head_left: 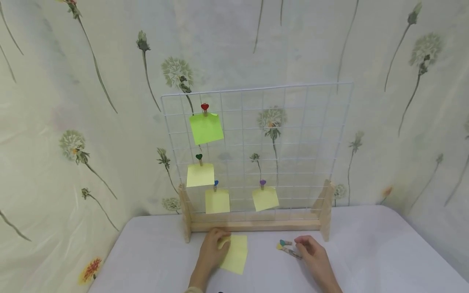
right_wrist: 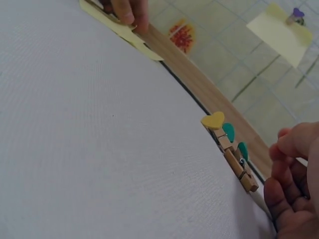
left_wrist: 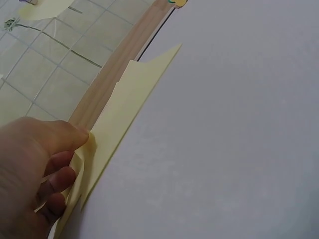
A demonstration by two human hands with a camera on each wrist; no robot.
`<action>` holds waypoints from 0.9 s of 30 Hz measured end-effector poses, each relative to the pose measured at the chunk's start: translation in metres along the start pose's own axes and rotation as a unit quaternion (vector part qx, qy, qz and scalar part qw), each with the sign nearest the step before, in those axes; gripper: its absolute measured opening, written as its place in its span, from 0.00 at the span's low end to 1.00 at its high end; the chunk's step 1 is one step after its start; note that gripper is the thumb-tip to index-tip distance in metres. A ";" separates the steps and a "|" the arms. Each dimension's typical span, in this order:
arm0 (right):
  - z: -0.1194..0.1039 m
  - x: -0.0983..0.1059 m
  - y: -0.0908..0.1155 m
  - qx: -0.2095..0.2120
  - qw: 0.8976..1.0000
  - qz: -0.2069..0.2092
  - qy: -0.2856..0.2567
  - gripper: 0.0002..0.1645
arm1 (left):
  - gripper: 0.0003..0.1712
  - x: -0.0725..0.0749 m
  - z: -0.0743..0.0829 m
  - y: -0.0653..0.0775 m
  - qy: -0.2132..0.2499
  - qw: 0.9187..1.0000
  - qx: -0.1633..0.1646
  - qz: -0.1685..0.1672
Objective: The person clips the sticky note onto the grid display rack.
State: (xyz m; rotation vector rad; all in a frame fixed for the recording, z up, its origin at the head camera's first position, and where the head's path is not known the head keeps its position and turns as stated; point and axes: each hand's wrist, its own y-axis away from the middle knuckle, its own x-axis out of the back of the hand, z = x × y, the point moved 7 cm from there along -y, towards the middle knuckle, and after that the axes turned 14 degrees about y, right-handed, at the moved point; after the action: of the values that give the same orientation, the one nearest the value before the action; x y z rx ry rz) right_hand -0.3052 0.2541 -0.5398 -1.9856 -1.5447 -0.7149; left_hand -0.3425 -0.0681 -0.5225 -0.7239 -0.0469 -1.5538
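Note:
My left hand [head_left: 212, 253] pinches the left edge of a pale yellow sticky note [left_wrist: 84, 154] between thumb and fingers. More yellow note paper [head_left: 237, 255] lies flat on the table beside it. Just right of a small group of wooden clothespins [head_left: 290, 251] is my right hand [head_left: 316, 260], its fingers loosely curled with nothing seen between them. The group shows a yellow heart [right_wrist: 214, 121] and teal hearts [right_wrist: 228, 132]. Behind both hands stands a white wire grid [head_left: 253, 138] in a wooden stand [head_left: 256, 226].
On the grid, a red-heart clothespin [head_left: 204, 107] holds a green note [head_left: 207, 129]. Yellow notes hang from clothespins with green [head_left: 199, 156], blue [head_left: 216, 183] and purple [head_left: 262, 182] hearts. A white cloth [head_left: 154, 260] covers the table, and a flower-print curtain [head_left: 117, 73] hangs behind.

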 end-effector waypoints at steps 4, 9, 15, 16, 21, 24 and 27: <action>0.002 -0.002 0.001 0.005 1.000 0.002 -0.006 0.10 | 0.12 -0.001 -0.004 0.003 0.012 1.000 0.014 -0.012; 0.004 -0.004 0.000 0.000 1.000 -0.005 -0.006 0.10 | 0.12 -0.002 -0.008 0.004 0.018 0.999 0.018 -0.018; 0.006 -0.004 -0.002 0.000 1.000 -0.012 -0.009 0.11 | 0.11 -0.003 -0.008 0.002 0.021 1.000 0.016 -0.008; 0.006 -0.004 -0.001 0.000 1.000 -0.014 -0.011 0.11 | 0.11 -0.003 -0.009 0.003 0.021 1.000 0.014 -0.006; 0.006 -0.004 0.000 0.004 1.000 -0.011 -0.009 0.11 | 0.11 -0.002 -0.008 0.003 0.015 1.000 -0.001 0.007; 0.006 -0.003 0.000 0.008 1.000 -0.011 -0.011 0.10 | 0.11 -0.003 -0.007 0.003 0.011 1.000 -0.005 0.008; 0.005 -0.004 -0.001 0.009 1.000 -0.014 -0.017 0.10 | 0.11 -0.003 -0.006 0.003 0.012 1.000 -0.006 0.002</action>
State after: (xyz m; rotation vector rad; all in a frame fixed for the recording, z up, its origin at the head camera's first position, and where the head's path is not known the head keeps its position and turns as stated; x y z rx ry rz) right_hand -0.3061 0.2552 -0.5459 -1.9759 -1.5973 -0.6783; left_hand -0.3427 -0.0687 -0.5298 -0.7140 -0.0174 -1.5607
